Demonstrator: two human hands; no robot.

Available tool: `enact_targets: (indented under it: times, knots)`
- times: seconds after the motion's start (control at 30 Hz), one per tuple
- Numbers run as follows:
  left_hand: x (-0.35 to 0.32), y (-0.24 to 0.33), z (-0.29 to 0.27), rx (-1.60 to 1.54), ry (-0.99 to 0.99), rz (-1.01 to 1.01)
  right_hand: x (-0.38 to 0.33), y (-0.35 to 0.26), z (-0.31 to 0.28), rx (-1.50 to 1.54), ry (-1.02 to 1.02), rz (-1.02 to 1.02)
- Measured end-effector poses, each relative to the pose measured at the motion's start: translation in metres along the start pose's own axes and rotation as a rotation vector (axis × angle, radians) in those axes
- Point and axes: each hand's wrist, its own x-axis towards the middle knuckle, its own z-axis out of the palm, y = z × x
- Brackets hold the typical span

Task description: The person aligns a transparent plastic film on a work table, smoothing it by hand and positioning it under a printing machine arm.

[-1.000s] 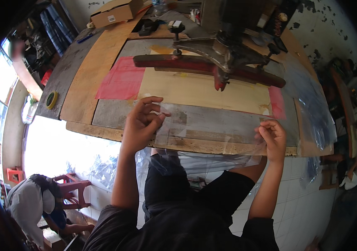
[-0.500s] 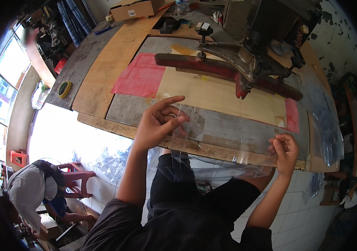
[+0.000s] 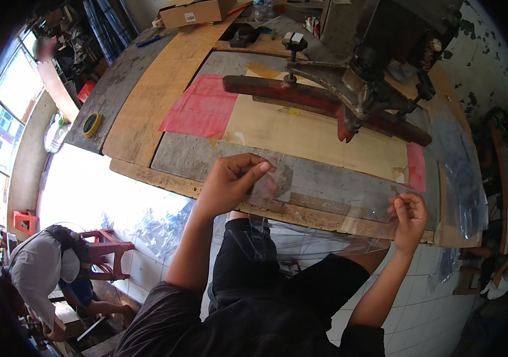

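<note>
Clear plastic film point(image 3: 358, 223) is what I've got in my hands, stretched out around the middle of the frame, a bit right of centre, over the front edge of the worktable point(image 3: 153, 177) with its lower part hanging above my black shorts point(image 3: 319, 276). It's so see-through I can't tell if it's one sheet or a few.

Left hand point(image 3: 230, 184), near the centre: thumb and index finger pinched together on the film's left end. Right hand point(image 3: 409, 223), right of centre and lower down: thumb and fingertips closed on the other end, though the exact grip is tough to make out.

Just past the film there's a cream board point(image 3: 301, 128) on a grey plate point(image 3: 182, 149), with a pink sheet point(image 3: 203, 107) at its left end. Above that, upper right of the frame, hangs a beat-up metal press head point(image 3: 349, 83) with a long red bar point(image 3: 277, 92).

Roll of yellow tape point(image 3: 91, 125) sits on the table at upper left, cardboard box point(image 3: 197, 13) up at the top edge. More crumpled plastic point(image 3: 465, 190) at the right side. Lower left, a co-worker point(image 3: 46, 268) is bent over near a red stool point(image 3: 108, 256).
</note>
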Motion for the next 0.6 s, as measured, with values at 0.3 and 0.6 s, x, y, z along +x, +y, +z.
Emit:
enact_targets:
  times: [0.3,0.6]
  knots:
    - [0.0015,-0.0074,0.0070,-0.095,0.016,0.156,0.0026,-0.0004,0.0013,0.064,-0.007,0.036]
    - [0.0009,-0.0077,0.0033,-0.080,-0.010,0.138,0.0019,-0.0003,0.0015,0.078,-0.004,0.042]
